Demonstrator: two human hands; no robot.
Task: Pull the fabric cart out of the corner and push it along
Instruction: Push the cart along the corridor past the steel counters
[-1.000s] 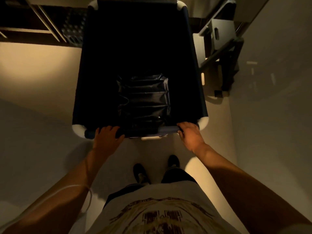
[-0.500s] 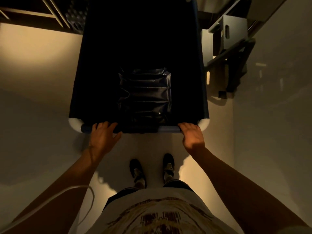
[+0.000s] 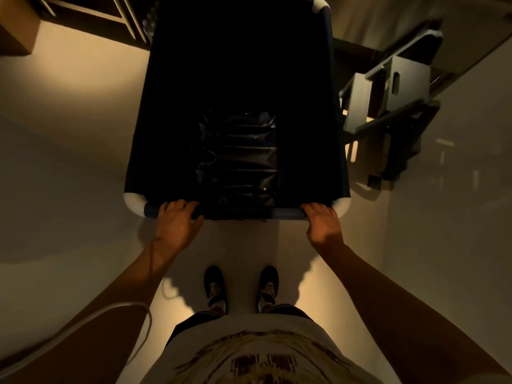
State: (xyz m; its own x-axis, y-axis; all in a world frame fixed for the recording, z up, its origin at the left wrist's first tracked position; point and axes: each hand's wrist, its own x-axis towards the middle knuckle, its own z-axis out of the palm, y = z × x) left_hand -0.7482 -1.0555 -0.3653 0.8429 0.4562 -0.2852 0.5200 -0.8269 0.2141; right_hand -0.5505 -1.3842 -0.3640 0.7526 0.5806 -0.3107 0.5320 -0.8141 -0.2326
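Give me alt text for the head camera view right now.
Seen from above, the left hand and right hand hold the near rail of a dark fabric cart on a pale floor. A black bag lies inside; grey shelving stands to its right.

Dim warm light; pale floor (image 3: 69, 151); grey stand (image 3: 399, 87) far right; cardboard box (image 3: 16, 29) top-left.

This looks like a back room or storage area of a workplace, though the dim light makes that uncertain. A deep fabric cart (image 3: 238, 106) with a tube frame stands on a bare, smooth floor (image 3: 69, 162). Open shelving (image 3: 91, 18) and a cardboard box (image 3: 16, 31) sit at the upper left. Grey boxes (image 3: 399, 84) rest on a dark rack (image 3: 401, 128) by a plain wall (image 3: 457, 217).
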